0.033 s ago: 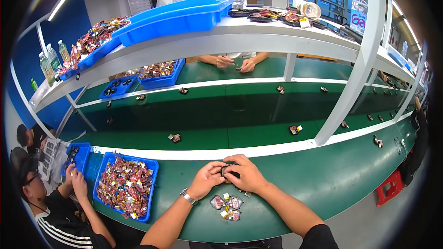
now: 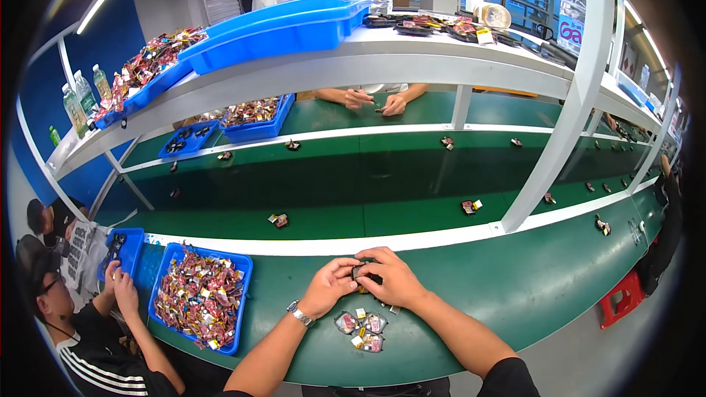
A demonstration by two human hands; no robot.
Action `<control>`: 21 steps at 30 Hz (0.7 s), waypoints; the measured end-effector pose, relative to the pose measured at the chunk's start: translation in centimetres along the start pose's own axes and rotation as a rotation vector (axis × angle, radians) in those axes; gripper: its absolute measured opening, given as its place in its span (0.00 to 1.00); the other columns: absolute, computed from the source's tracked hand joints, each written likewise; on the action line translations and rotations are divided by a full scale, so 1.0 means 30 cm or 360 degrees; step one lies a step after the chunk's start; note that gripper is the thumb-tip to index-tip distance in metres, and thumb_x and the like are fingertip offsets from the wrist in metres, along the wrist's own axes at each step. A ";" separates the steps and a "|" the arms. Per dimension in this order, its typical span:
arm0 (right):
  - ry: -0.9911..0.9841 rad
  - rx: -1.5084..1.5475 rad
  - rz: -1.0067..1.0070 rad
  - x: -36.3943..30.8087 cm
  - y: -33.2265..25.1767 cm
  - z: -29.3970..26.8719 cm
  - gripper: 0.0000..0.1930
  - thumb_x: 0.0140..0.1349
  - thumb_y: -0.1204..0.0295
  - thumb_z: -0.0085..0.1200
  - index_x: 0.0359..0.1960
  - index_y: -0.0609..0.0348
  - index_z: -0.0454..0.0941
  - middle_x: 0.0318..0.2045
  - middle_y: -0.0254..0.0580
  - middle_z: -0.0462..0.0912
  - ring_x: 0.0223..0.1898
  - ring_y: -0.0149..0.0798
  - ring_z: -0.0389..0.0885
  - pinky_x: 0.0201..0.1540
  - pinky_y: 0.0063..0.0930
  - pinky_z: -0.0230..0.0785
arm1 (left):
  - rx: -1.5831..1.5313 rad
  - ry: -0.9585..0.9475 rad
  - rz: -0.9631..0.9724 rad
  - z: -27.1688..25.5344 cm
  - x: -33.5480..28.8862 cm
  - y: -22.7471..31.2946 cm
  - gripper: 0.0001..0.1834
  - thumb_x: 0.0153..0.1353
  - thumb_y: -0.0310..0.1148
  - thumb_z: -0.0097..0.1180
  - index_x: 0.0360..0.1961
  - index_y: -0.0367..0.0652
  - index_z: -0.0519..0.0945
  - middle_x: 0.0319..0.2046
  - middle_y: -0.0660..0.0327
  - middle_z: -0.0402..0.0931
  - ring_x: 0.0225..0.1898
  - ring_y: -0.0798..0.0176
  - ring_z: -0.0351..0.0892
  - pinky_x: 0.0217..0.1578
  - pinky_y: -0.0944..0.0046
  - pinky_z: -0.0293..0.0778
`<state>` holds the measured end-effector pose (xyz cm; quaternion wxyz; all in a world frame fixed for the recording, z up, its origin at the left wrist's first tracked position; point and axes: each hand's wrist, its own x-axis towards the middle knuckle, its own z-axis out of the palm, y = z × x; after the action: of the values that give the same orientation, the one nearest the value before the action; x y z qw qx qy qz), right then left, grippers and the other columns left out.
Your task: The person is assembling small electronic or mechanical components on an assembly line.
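Note:
Close together over the green bench, my left hand [image 2: 327, 290] and my right hand [image 2: 393, 279] pinch a small black-rimmed casing [image 2: 358, 273] between their fingers. Most of it is hidden behind the fingers, with a bit of yellow just below. Nearer to me on the bench lies a cluster of several dark-edged casings [image 2: 373, 342] with red circuit boards and white and yellow pieces. To the left of my hands stands a blue tray [image 2: 248, 268] heaped with small red circuit boards [image 2: 197, 294] that carry white and yellow pieces.
A person [image 2: 95, 345] works at my left beside a smaller blue tray [image 2: 134, 239]. Past the white rail [image 2: 382, 242], circuit pieces [image 2: 278, 220] lie on a green belt [image 2: 412, 213]. Overhead runs a white shelf [image 2: 331, 55] with blue trays; a post [image 2: 562, 125] rises at right.

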<state>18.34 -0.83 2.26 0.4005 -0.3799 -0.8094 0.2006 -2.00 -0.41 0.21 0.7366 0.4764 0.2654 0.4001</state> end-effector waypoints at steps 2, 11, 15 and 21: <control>0.0001 0.0023 0.0026 -0.001 0.000 0.001 0.05 0.55 0.72 0.62 0.32 0.57 0.82 0.52 0.41 0.77 0.55 0.46 0.73 0.54 0.36 0.71 | 0.0012 -0.0002 -0.0011 0.000 -0.001 0.002 0.20 0.66 0.20 0.50 0.59 0.37 0.67 0.55 0.54 0.73 0.55 0.63 0.75 0.56 0.61 0.75; -0.0018 0.0147 0.0023 -0.013 -0.009 0.007 0.08 0.55 0.72 0.64 0.37 0.55 0.84 0.54 0.41 0.76 0.55 0.46 0.73 0.54 0.37 0.72 | 0.0009 0.0052 -0.0094 -0.003 0.002 0.008 0.18 0.68 0.21 0.47 0.58 0.39 0.67 0.55 0.56 0.74 0.54 0.65 0.76 0.54 0.63 0.76; 0.0082 0.0060 0.0068 -0.014 -0.017 0.017 0.08 0.55 0.71 0.64 0.37 0.55 0.84 0.54 0.41 0.76 0.55 0.45 0.73 0.51 0.35 0.73 | -0.0052 0.0083 -0.0107 -0.007 0.001 0.004 0.18 0.67 0.25 0.52 0.57 0.40 0.68 0.52 0.57 0.77 0.52 0.64 0.78 0.50 0.63 0.77; 0.0069 0.0083 0.0067 -0.017 -0.017 0.018 0.08 0.56 0.71 0.63 0.37 0.55 0.85 0.54 0.40 0.76 0.54 0.43 0.74 0.49 0.34 0.74 | -0.0122 0.0055 -0.0093 -0.015 0.001 -0.001 0.17 0.68 0.27 0.50 0.57 0.40 0.68 0.51 0.57 0.77 0.52 0.65 0.78 0.50 0.64 0.77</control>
<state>17.86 -1.55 2.00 0.4235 -0.3906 -0.7867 0.2217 -2.32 -0.18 0.01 0.7610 0.4328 0.2765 0.3964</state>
